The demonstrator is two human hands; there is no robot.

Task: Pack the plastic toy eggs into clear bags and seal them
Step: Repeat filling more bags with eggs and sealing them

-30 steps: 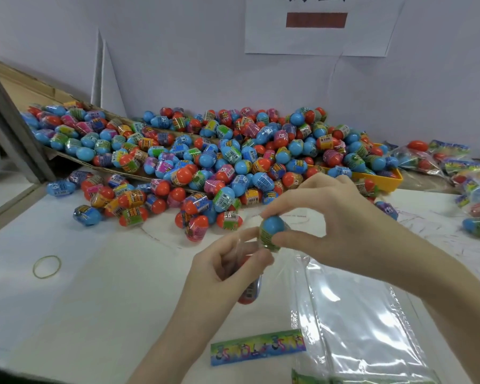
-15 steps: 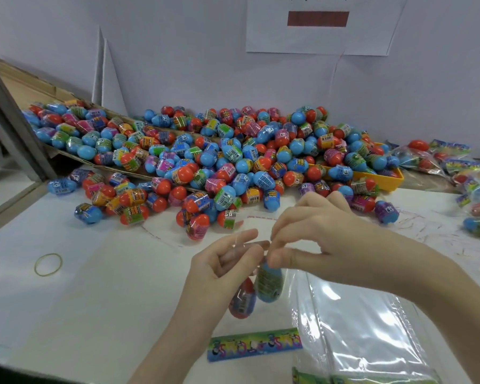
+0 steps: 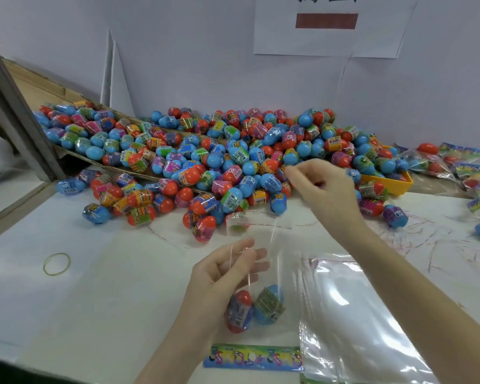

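Right hand [image 3: 323,187] risen, left hand [image 3: 227,268] holding bag [image 3: 261,245]

Clear bag [image 3: 261,261], upright with its mouth open at the top, holding two eggs at the bottom: a red-and-blue egg [image 3: 240,311] and, touching it on the right, a blue egg [image 3: 269,304] with a green label. Egg pile [image 3: 219,159], red and blue, heaped along the wall behind. Flat bags [image 3: 358,314] stacked just right of the held bag.
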